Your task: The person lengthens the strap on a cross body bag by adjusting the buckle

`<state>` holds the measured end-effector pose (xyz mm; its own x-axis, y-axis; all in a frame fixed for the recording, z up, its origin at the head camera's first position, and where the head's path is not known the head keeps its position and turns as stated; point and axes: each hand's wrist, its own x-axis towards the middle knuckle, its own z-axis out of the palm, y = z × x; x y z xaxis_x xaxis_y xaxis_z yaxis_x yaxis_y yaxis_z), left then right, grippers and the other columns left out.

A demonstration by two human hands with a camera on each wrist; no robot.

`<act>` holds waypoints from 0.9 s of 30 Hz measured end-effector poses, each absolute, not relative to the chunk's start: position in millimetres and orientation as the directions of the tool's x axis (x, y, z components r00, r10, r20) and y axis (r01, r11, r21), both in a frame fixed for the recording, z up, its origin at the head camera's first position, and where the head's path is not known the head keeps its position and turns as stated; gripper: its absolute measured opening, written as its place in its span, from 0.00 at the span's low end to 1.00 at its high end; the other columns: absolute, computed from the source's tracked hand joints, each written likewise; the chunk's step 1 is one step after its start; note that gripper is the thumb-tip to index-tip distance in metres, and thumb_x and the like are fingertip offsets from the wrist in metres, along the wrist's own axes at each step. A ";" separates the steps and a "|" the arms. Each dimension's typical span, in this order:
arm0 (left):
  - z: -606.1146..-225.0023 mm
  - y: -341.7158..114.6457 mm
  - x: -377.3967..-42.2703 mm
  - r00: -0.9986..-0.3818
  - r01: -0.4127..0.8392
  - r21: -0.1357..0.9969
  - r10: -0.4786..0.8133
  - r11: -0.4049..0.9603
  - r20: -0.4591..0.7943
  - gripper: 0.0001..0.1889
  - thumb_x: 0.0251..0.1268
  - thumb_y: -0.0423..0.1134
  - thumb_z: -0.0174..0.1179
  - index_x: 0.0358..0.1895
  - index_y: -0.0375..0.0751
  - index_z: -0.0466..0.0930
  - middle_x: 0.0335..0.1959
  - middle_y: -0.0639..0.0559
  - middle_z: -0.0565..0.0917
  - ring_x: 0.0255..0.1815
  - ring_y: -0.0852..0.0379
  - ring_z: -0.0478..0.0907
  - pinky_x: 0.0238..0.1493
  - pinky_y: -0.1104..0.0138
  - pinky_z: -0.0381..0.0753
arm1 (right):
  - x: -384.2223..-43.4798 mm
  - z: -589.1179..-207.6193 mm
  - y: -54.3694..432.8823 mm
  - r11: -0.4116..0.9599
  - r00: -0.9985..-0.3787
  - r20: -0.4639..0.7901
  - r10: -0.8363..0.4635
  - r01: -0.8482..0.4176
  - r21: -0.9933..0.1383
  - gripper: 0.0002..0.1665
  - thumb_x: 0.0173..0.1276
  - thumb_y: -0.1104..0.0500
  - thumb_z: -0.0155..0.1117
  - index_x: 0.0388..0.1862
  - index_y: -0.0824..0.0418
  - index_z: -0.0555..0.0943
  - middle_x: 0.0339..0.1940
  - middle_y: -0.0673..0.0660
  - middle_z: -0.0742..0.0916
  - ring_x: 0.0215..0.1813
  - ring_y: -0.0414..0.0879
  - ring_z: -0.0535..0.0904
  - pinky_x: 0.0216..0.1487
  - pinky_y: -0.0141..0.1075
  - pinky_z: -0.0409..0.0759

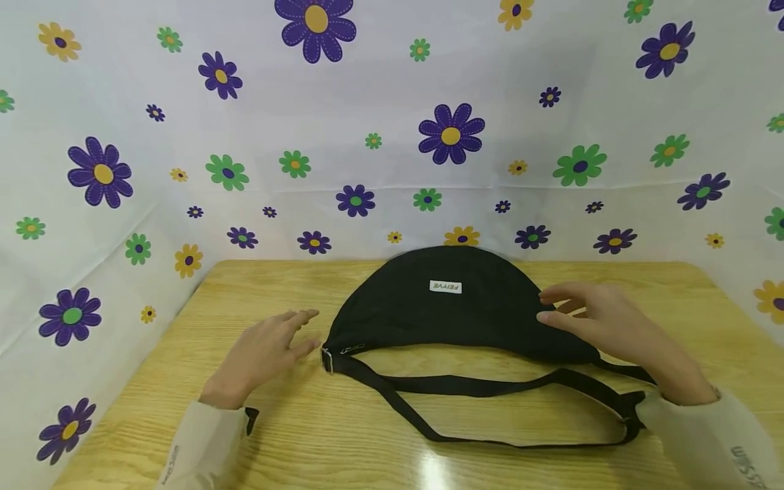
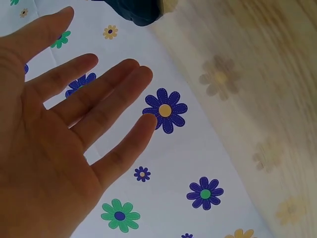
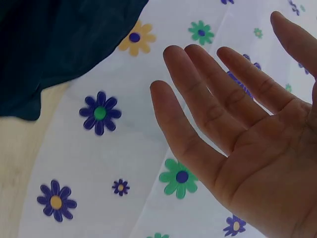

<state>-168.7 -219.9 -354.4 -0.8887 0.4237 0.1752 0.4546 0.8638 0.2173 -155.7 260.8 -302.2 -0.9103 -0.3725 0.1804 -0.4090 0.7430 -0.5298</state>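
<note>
A black crescent-shaped waist bag (image 1: 429, 313) lies on the table, a small white label (image 1: 446, 286) on its front. Its black strap (image 1: 478, 386) loops toward the near side, with a metal buckle (image 1: 327, 361) at the bag's left corner. My left hand (image 1: 263, 354) hovers just left of that corner, fingers extended and holding nothing. Over the bag's right end is my right hand (image 1: 603, 320), fingers loosely bent, palm empty. Both wrist views show relaxed, spread fingers, with an edge of the bag (image 2: 138, 10) at the top of the left one and more of the bag (image 3: 59, 49) in the right one.
The light wood table (image 1: 275, 435) reaches back to a white cloth (image 1: 380, 95) printed with purple, green and yellow flowers. This cloth also stands along the left and right sides. Part of the strap runs beneath the right sleeve (image 1: 704, 435).
</note>
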 end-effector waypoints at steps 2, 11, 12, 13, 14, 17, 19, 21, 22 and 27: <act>-355.5 -220.2 -168.9 -0.891 0.453 0.256 0.425 0.854 0.158 0.25 0.73 0.44 0.63 0.67 0.34 0.76 0.56 0.38 0.84 0.50 0.41 0.84 0.50 0.45 0.81 | -155.6 -301.3 253.7 0.732 -0.908 0.175 -0.381 -0.412 -0.543 0.20 0.72 0.57 0.68 0.56 0.68 0.82 0.52 0.63 0.87 0.47 0.55 0.85 0.42 0.43 0.83; -357.7 -219.3 -170.9 -0.900 0.431 0.376 0.421 0.820 0.113 0.20 0.77 0.39 0.59 0.65 0.31 0.77 0.55 0.40 0.84 0.48 0.45 0.85 0.48 0.50 0.82 | -157.5 -301.4 231.4 0.651 -0.876 0.167 -0.452 -0.453 -0.609 0.16 0.71 0.60 0.69 0.54 0.68 0.84 0.50 0.59 0.88 0.44 0.47 0.85 0.42 0.36 0.82; -357.8 -219.4 -171.2 -0.902 0.425 0.389 0.417 0.817 0.109 0.20 0.77 0.39 0.58 0.64 0.31 0.77 0.55 0.40 0.84 0.47 0.46 0.85 0.47 0.51 0.83 | -158.0 -301.4 229.4 0.640 -0.873 0.166 -0.458 -0.454 -0.620 0.16 0.70 0.61 0.69 0.53 0.68 0.84 0.50 0.59 0.88 0.44 0.47 0.85 0.42 0.36 0.82; -358.1 -219.6 -171.6 -0.902 0.424 0.399 0.418 0.813 0.108 0.19 0.77 0.38 0.58 0.64 0.31 0.77 0.55 0.40 0.84 0.47 0.46 0.85 0.47 0.52 0.83 | -158.6 -301.3 227.4 0.630 -0.871 0.163 -0.464 -0.454 -0.630 0.16 0.71 0.61 0.69 0.53 0.67 0.84 0.49 0.59 0.88 0.44 0.47 0.85 0.42 0.36 0.82; -358.4 -219.7 -172.0 -0.902 0.423 0.406 0.417 0.810 0.108 0.19 0.77 0.38 0.57 0.64 0.30 0.77 0.55 0.40 0.84 0.46 0.47 0.85 0.46 0.53 0.83 | -159.1 -301.0 225.3 0.621 -0.868 0.158 -0.471 -0.453 -0.639 0.16 0.71 0.61 0.68 0.53 0.67 0.84 0.49 0.59 0.88 0.44 0.47 0.85 0.42 0.36 0.82; -359.5 -220.9 -173.3 -0.896 0.434 0.426 0.430 0.794 0.112 0.16 0.78 0.33 0.55 0.62 0.28 0.78 0.52 0.38 0.85 0.43 0.49 0.84 0.43 0.55 0.83 | -160.8 -299.4 220.0 0.600 -0.862 0.129 -0.490 -0.441 -0.667 0.16 0.72 0.60 0.67 0.54 0.67 0.83 0.48 0.56 0.88 0.46 0.46 0.85 0.44 0.36 0.82; -360.6 -221.7 -173.5 -0.889 0.446 0.437 0.442 0.781 0.118 0.15 0.78 0.29 0.52 0.61 0.27 0.78 0.50 0.37 0.86 0.44 0.47 0.84 0.43 0.56 0.83 | -161.7 -298.2 216.9 0.580 -0.856 0.109 -0.505 -0.430 -0.692 0.17 0.73 0.60 0.66 0.56 0.69 0.82 0.47 0.55 0.88 0.45 0.47 0.85 0.43 0.37 0.82; -361.5 -222.5 -173.4 -0.881 0.459 0.453 0.457 0.764 0.122 0.14 0.77 0.25 0.50 0.59 0.26 0.78 0.47 0.36 0.86 0.45 0.44 0.84 0.43 0.55 0.83 | -162.6 -297.2 214.0 0.560 -0.852 0.085 -0.516 -0.410 -0.720 0.18 0.74 0.60 0.65 0.57 0.70 0.81 0.46 0.54 0.88 0.43 0.48 0.85 0.42 0.38 0.83; -362.1 -222.9 -173.2 -0.880 0.460 0.462 0.459 0.758 0.123 0.14 0.77 0.24 0.49 0.59 0.25 0.79 0.47 0.36 0.86 0.47 0.42 0.84 0.45 0.54 0.83 | -163.0 -296.7 212.3 0.549 -0.851 0.074 -0.520 -0.399 -0.734 0.19 0.74 0.60 0.65 0.57 0.71 0.80 0.45 0.54 0.88 0.42 0.49 0.85 0.42 0.39 0.83; -361.5 -225.3 -172.1 -0.868 0.474 0.504 0.478 0.722 0.131 0.15 0.76 0.21 0.48 0.59 0.25 0.78 0.45 0.37 0.86 0.46 0.43 0.85 0.46 0.54 0.84 | -165.7 -295.5 203.4 0.491 -0.841 0.027 -0.540 -0.340 -0.802 0.22 0.75 0.58 0.64 0.58 0.73 0.78 0.45 0.58 0.88 0.42 0.48 0.86 0.42 0.39 0.85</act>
<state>-172.1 -225.3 -361.5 -0.8684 0.4784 0.1307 0.4737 0.7222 0.5041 -165.7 203.4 -295.5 -0.8414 -0.5398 0.0269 -0.3404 0.4906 -0.8022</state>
